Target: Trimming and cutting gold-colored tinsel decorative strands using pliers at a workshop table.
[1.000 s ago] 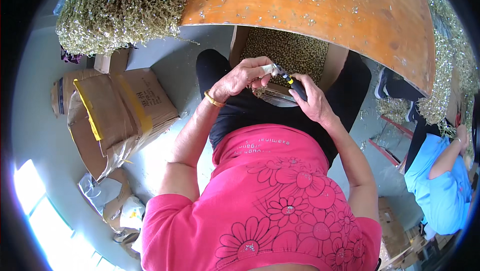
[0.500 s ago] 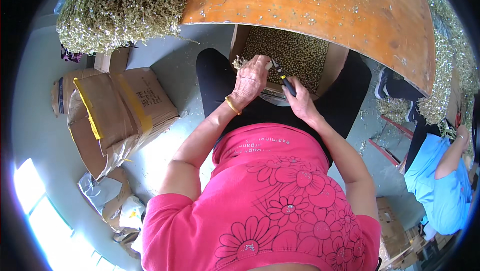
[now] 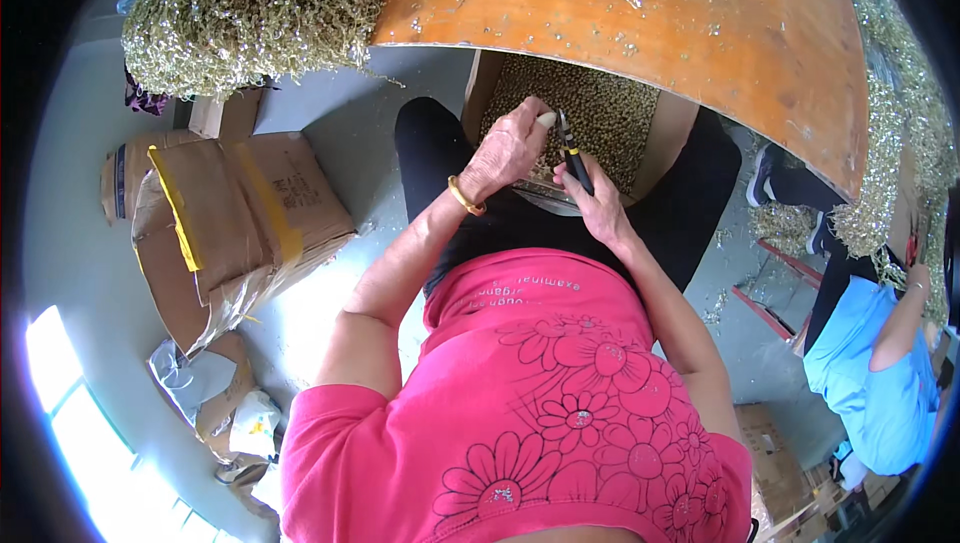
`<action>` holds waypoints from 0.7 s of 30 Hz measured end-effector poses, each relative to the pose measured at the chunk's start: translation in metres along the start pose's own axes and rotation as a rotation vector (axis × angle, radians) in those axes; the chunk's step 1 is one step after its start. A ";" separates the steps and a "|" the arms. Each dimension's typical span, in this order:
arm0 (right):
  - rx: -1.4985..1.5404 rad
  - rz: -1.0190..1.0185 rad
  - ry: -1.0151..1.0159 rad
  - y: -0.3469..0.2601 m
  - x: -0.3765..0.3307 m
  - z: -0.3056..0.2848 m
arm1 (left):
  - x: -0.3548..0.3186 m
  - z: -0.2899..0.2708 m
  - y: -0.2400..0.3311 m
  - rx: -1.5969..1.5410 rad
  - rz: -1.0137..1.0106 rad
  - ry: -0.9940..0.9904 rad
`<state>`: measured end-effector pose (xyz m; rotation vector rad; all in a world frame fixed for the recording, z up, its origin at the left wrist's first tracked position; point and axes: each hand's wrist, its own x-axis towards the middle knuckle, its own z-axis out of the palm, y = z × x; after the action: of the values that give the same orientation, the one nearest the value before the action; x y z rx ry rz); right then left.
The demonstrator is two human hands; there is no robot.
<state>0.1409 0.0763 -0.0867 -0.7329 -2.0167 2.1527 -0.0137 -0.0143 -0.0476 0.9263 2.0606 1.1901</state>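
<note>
My left hand [image 3: 512, 148], with a gold-coloured bangle on its wrist, is closed above a cardboard box [image 3: 678, 133]. A pale tip shows at its thumb; what its fingers hold is hidden. My right hand [image 3: 598, 205] is wrapped round a pair of snips [image 3: 575, 165] with black and yellow handles. The metal jaws point away from me, just right of my left thumb and apart from it. Under both hands, many small gold-coloured round pieces [image 3: 610, 108] fill the box, which stands between my knees.
An orange-brown wooden board [image 3: 620, 18] overhangs the box's far side. Glittery gold-green strands [image 3: 255, 23] drape its left end, with more strands [image 3: 905, 123] at right. An open carton [image 3: 245, 208] stands on the left floor. A person in a blue top [image 3: 865, 373] works at right.
My left hand has turned and shifted slightly right; the gold tuft seen at its left side no longer shows. The snips have swung more upright and their jaws now stand clear of the thumb.
</note>
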 end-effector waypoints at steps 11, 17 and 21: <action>-0.289 -0.032 0.013 0.000 -0.004 -0.003 | -0.005 -0.011 0.009 0.106 -0.050 -0.119; -0.374 -0.051 0.104 0.008 0.003 0.004 | -0.005 0.005 -0.011 0.147 0.017 0.054; -0.373 0.062 0.082 0.030 0.012 0.008 | -0.005 0.014 -0.033 0.318 0.048 0.125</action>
<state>0.1344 0.0708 -0.1190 -0.9211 -2.4091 1.7571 -0.0089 -0.0233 -0.0822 1.0741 2.3879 0.9817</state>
